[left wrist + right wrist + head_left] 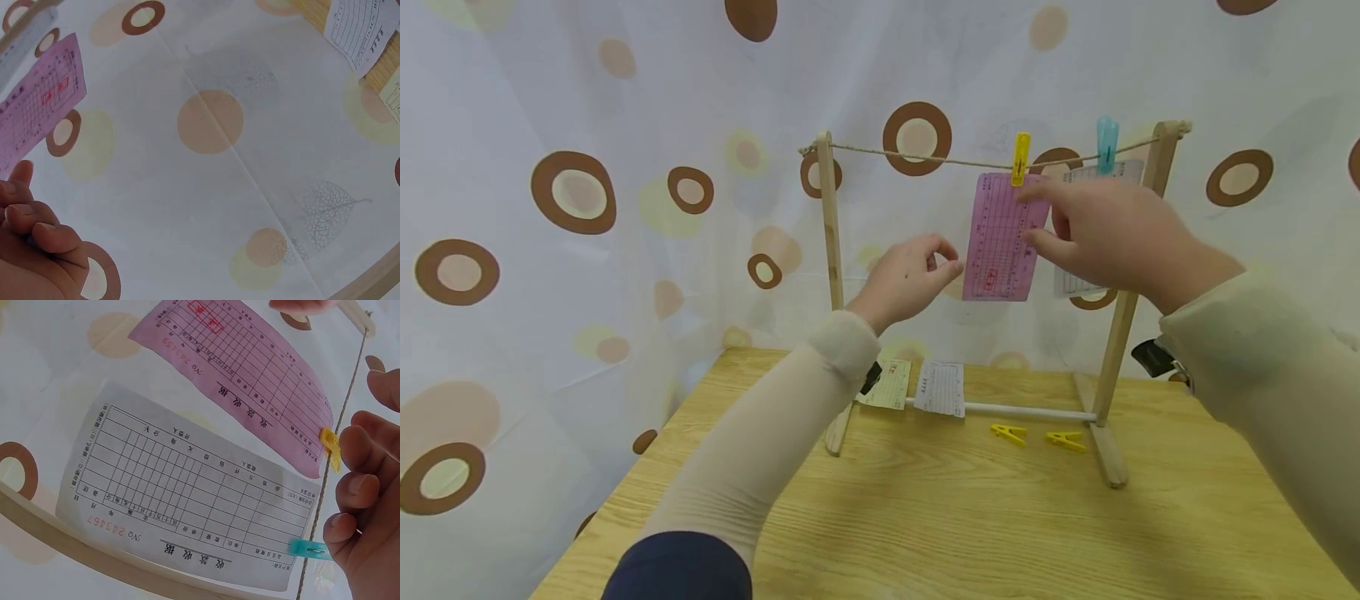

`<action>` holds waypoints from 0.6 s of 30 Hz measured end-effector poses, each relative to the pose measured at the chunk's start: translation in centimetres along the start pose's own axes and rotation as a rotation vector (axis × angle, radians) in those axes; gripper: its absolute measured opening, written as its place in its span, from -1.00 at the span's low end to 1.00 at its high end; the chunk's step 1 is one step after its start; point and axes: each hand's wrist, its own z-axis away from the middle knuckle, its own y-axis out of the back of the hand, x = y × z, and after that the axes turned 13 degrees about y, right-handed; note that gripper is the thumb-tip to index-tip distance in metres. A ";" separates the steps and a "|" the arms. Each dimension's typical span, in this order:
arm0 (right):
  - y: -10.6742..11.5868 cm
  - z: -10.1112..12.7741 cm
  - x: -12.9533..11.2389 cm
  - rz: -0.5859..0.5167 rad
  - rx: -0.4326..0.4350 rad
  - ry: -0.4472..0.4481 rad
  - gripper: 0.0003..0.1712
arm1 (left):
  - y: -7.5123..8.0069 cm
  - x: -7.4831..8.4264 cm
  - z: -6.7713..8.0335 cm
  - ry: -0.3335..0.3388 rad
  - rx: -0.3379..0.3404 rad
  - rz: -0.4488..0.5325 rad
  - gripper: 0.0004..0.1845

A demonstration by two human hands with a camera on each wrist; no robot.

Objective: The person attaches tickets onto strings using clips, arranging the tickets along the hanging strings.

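Note:
A pink receipt slip (1002, 242) hangs from the rope, held by a yellow clothespin (1020, 158) at its top edge. My right hand (1105, 221) is at the slip's right side in the head view, thumb and forefinger apart and nothing between them. Just off the slip's left edge is my left hand (910, 275), its fingers loosely bent and holding nothing. The left wrist view shows those fingers (47, 234) below the pink paper. Beside it a white receipt slip (187, 494) hangs from a blue-green clothespin (309, 549), partly covered by my right hand in the head view.
The rope (917, 157) runs between two posts of a wooden stand (1123, 333). A yellowish slip (891, 385) and another white slip (940, 388) lie by the stand's white lower bar (1030, 412). Two yellow clothespins (1009, 433) lie on the wooden table (925, 517). Behind hangs a patterned curtain (700, 92).

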 end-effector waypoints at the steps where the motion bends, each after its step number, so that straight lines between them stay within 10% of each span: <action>1: -0.2 0.2 0.0 -0.006 -0.002 -0.001 -0.47 | -0.1 0.0 0.2 -0.003 -0.005 0.000 -0.68; 18: -5.3 4.4 -0.1 -0.143 -0.053 -0.075 -0.49 | -1.3 -2.5 2.8 -0.041 -0.052 -0.050 -0.61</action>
